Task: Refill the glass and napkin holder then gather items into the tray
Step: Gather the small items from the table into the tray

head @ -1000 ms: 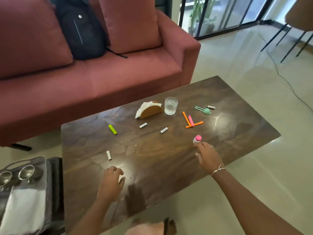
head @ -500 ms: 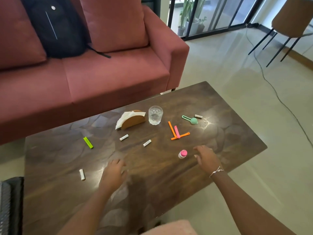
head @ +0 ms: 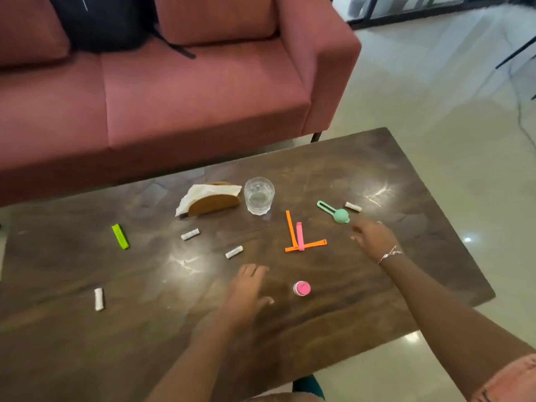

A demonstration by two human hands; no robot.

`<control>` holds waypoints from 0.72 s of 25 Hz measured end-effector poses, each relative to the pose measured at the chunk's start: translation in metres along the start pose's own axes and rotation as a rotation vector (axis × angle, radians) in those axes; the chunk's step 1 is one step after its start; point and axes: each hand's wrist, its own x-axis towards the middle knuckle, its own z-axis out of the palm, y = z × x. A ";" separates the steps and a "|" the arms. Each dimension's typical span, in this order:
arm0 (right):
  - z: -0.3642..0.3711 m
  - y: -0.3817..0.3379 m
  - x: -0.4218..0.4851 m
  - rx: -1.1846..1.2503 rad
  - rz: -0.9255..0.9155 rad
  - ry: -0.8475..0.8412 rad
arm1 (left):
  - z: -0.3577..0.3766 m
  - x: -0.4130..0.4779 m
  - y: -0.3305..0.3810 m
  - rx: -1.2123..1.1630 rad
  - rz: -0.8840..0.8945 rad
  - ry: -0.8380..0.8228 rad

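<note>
Head view. The right hand (head: 374, 237), which a second ago lay at the pink-capped bottle (head: 302, 288), is now farther out over the counter (head: 420, 175), just beside the green scoop (head: 336, 212); its grip is loosely spread and holds nothing. The bottle stands free, near the left hand (head: 246, 291), which hovers flat over the counter, fingers apart, grip empty. The view has also swung right: the tray seen earlier at the left edge is out of frame. Judged from this, gathering has barely begun and the scoop is the likely next pick; each item must then travel to a tray not in view.

Containers. The glass (head: 259, 195) stands upright with clear liquid low in it, just right of the holder (head: 213, 200), which carries a white napkin. Both appear already served. Loose on the counter: orange and pink clips (head: 298, 237), a green clip (head: 120, 236), four small white rolls, one (head: 99, 298) near the left edge.
</note>
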 end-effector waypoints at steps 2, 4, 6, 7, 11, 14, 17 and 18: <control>0.002 0.011 0.031 -0.017 -0.046 -0.013 | 0.024 0.018 0.015 -0.046 -0.019 -0.044; 0.009 0.018 0.061 -0.052 -0.099 -0.033 | 0.042 0.038 0.025 -0.053 -0.026 -0.081; 0.019 0.021 0.086 -0.080 -0.144 -0.071 | 0.059 0.054 0.031 -0.090 -0.065 -0.117; 0.022 0.022 0.096 -0.092 -0.149 -0.076 | 0.065 0.059 0.033 -0.111 -0.087 -0.135; 0.047 0.028 0.122 -0.171 -0.131 -0.085 | 0.078 0.073 0.040 -0.160 -0.145 -0.205; 0.064 0.029 0.130 -0.210 -0.113 -0.074 | 0.083 0.077 0.042 -0.149 -0.118 -0.260; 0.069 0.032 0.130 -0.206 -0.094 -0.076 | 0.090 0.075 0.043 -0.133 -0.067 -0.273; 0.072 0.033 0.130 -0.206 -0.091 -0.074 | 0.092 0.075 0.043 -0.133 -0.066 -0.274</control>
